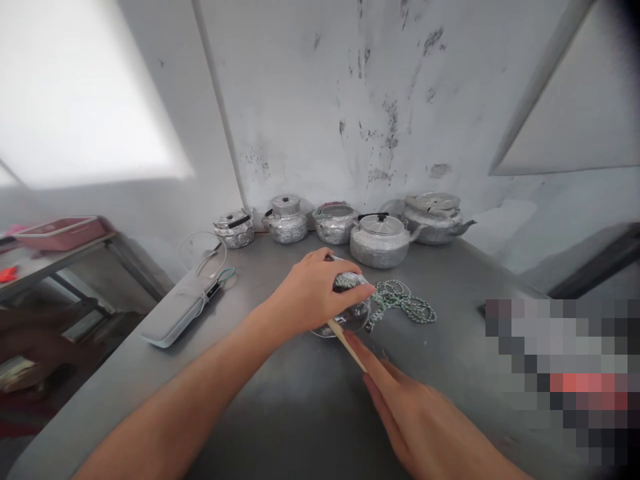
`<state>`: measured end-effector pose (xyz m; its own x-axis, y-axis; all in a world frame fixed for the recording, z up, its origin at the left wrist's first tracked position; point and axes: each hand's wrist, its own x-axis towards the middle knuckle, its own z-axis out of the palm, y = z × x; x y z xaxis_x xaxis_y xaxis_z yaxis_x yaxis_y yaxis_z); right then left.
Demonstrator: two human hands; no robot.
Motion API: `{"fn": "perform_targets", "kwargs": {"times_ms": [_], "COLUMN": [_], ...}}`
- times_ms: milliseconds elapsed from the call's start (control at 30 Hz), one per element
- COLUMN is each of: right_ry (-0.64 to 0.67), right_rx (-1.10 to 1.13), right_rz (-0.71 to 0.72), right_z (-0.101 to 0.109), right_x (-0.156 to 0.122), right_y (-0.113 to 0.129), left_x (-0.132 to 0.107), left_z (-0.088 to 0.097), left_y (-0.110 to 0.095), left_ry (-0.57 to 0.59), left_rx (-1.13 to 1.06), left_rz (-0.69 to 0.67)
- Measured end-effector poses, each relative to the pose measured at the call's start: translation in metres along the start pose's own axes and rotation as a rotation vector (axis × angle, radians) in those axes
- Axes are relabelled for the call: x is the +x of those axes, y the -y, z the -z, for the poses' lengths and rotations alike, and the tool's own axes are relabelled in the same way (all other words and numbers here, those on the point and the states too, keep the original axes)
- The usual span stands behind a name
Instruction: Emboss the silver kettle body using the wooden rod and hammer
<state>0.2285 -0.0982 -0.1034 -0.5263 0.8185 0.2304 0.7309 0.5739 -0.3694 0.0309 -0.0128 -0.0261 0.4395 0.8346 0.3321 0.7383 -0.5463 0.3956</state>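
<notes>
At the middle of the table, a small shiny metal pot [356,319] with green-and-white cord about its top is partly covered by my hands. My left hand [317,287] wraps over its top, thumb and fingers curled around the corded part. A pale, flat wooden stick [350,345] is pinched in my right hand [400,397], its far end reaching the near side of the pot under my left palm. What that end touches is hidden. Looped green-and-white cord [405,303] lies on the table just right of the pot.
Several dented metal kettles line the wall, the nearest being a lidded kettle [380,243]. A grey case [183,313] with a cable lies at left on the metal table [280,420]. Further left, a pink basket [63,233] sits on a shelf. A blurred-out patch covers the right side.
</notes>
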Motion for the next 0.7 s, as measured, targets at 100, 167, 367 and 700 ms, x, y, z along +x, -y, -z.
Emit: {"fn": "perform_targets", "kwargs": {"times_ms": [100,167,367,700], "right_ry": [-0.013,-0.015,-0.016,-0.012], "right_rx": [-0.022,-0.036,-0.049,-0.04], "right_rz": [0.023,0.035,0.035,0.054], "right_z": [-0.0019,-0.0037,-0.0043,-0.0074], "right_x": [-0.0003,-0.0007,-0.0014,-0.0023], "right_y": [-0.0027,-0.0042,-0.0038,-0.006], "left_x": [-0.0003,-0.0002,0.0004,0.0003], "left_z": [0.0002,0.0001,-0.0014,-0.0014], "left_y": [-0.0001,-0.0002,0.0016,0.001], "left_ry": [0.01,0.013,0.011,-0.003], "left_rx": [-0.005,0.003,0.011,0.001], "left_rz": [0.008,0.012,0.014,0.018]}}
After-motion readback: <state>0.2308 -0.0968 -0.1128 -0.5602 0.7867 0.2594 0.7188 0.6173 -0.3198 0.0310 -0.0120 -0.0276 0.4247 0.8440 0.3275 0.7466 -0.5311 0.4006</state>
